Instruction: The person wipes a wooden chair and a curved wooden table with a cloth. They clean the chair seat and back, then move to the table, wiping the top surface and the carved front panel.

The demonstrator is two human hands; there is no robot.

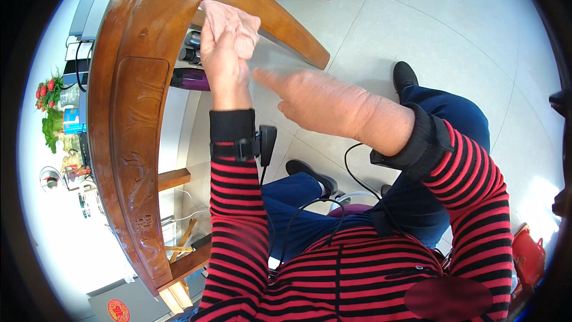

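My left hand [225, 69] is shut on a crumpled pale pink cloth [237, 27], held beside the carved front of a wooden table [143, 76]. The cloth overlaps the corner where the table's apron joins its curved leg [286, 20]. My right hand [313, 98], slightly blurred, reaches across from the right with its index finger extended close to my left wrist. Nothing shows in it, and its thumb stands apart from the finger; its palm side is hidden. Both wrists wear black straps, the left one with a small black device [267, 145].
Bottles [191, 47] and a purple object [191, 79] are below the tabletop. On top are red flowers [47, 91], a grey machine [94, 6] and cables. Black cords [353, 165] hang by my legs. A red plastic container [528, 255] stands at right on the tiled floor [429, 36].
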